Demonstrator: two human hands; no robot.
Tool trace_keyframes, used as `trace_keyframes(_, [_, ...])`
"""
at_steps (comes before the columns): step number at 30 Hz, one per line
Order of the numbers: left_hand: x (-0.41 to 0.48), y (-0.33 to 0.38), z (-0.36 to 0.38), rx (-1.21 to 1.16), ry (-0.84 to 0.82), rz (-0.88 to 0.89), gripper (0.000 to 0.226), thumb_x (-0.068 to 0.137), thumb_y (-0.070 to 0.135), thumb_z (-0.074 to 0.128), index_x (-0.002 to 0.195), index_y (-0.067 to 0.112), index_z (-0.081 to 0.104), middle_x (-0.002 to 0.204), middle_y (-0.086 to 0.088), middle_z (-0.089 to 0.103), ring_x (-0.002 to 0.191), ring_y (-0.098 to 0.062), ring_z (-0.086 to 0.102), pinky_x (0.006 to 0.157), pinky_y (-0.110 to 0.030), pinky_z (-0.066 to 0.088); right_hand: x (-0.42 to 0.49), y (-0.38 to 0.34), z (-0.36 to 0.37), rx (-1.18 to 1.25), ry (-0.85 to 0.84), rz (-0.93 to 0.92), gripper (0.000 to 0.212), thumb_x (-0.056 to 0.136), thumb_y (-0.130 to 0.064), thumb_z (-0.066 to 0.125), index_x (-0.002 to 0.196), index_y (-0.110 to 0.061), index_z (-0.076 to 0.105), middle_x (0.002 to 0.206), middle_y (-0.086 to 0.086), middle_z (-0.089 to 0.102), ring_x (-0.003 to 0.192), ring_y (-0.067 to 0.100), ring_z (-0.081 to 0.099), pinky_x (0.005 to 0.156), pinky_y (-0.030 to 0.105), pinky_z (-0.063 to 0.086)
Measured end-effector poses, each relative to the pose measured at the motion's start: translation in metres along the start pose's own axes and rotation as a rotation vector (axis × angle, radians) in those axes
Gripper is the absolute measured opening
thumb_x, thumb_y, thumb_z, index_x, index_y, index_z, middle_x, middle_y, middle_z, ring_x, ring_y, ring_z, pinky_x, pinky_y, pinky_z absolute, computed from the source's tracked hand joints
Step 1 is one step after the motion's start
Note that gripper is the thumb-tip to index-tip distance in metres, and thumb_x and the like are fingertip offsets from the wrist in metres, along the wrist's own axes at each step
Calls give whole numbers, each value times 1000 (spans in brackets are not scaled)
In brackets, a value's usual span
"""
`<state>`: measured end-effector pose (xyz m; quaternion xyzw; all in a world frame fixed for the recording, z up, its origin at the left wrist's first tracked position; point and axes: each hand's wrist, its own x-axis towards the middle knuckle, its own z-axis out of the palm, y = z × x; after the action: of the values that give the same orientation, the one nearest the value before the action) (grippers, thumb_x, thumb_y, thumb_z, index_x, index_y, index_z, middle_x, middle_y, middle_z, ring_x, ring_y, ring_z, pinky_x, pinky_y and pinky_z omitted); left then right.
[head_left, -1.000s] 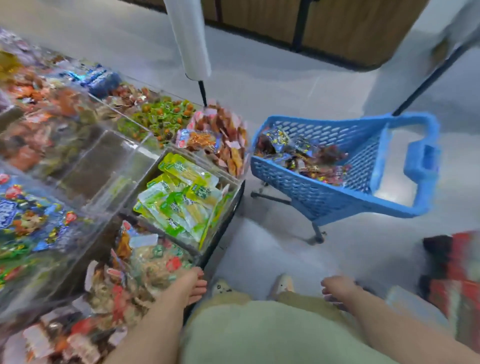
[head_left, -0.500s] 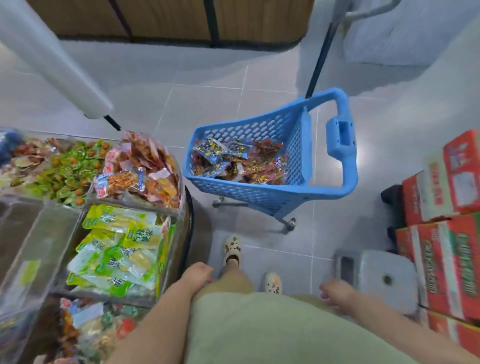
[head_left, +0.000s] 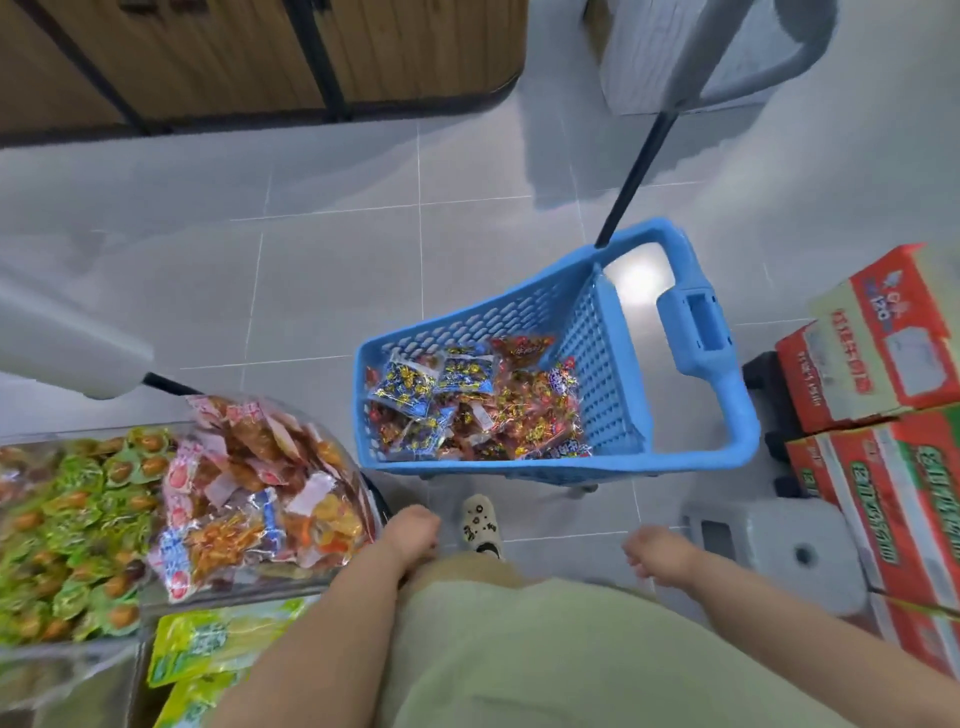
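Blue cart stood on grey tile floor ahead of the person, snack packets heaped in its basket. Clear bin of orange-and-pink packets sat lower left, near the cart. Left hand hung just beside the bin's corner, fingers loosely curled, holding nothing. Right hand hung apart from the cart, fingers loosely curled, likewise empty.
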<state>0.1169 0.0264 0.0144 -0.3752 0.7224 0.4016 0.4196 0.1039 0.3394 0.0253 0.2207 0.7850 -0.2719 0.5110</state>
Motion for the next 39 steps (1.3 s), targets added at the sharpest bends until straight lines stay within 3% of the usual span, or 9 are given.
trace_keyframes(4, [17,35,-34,-59,8,29,19,98,18,40,83,12,52,80,-7,56,66,-19,50,56,-27,37,1,-61,-5,-36,18,-132,27,97,-20,40,72,-18,46,85,5,53,82,19,51,62,24,37])
trace_keyframes(7, [28,54,-53,-179,34,29,12,99,16,40,97,10,51,83,-9,55,61,-16,47,53,-24,34,5,-101,-12,39,65,-206,23,94,-23,45,75,-16,54,78,4,56,75,18,52,63,26,39])
trace_keyframes(12, [39,68,-69,-330,14,-51,15,100,18,40,105,8,51,81,-7,56,65,-16,49,56,-24,40,34,-152,-21,41,-16,-191,23,97,-22,41,90,-8,58,82,5,54,75,16,55,61,25,37])
trace_keyframes(16, [62,74,-71,-312,48,-64,18,100,19,41,109,8,51,95,-9,59,81,-21,54,66,-29,43,70,-186,-21,208,-40,-124,22,95,-17,43,75,-12,49,71,5,49,64,14,49,53,25,37])
trace_keyframes(20, [87,77,-73,-379,96,-45,16,100,22,43,104,10,52,88,-6,60,85,-22,58,66,-28,45,111,-219,-18,367,-19,-73,12,93,-16,47,94,-11,57,74,4,51,63,14,49,53,24,42])
trace_keyframes(25, [115,76,-72,-443,125,-102,16,99,27,47,102,13,54,82,-3,61,69,-16,56,62,-27,44,167,-259,-10,239,52,-47,49,90,-36,57,119,4,57,109,18,64,91,29,60,77,35,48])
trace_keyframes(28, [126,71,-66,-488,108,-149,19,99,26,47,105,11,55,82,-3,60,68,-16,56,62,-29,43,188,-268,-2,250,8,47,66,85,-45,62,130,0,48,114,12,61,96,27,58,76,31,42])
trace_keyframes(32, [134,68,-59,-551,60,-213,34,99,21,46,121,-4,52,76,-5,55,64,-17,52,56,-27,39,201,-266,4,232,-18,35,31,87,-37,63,105,-13,57,68,-1,49,59,14,47,64,28,42])
trace_keyframes(39, [129,87,-57,-749,-45,-135,40,93,49,54,115,16,53,101,-4,64,90,-18,64,68,-27,51,164,-229,-16,282,-279,-188,17,95,-22,54,94,-6,59,84,3,55,80,17,53,78,29,46])
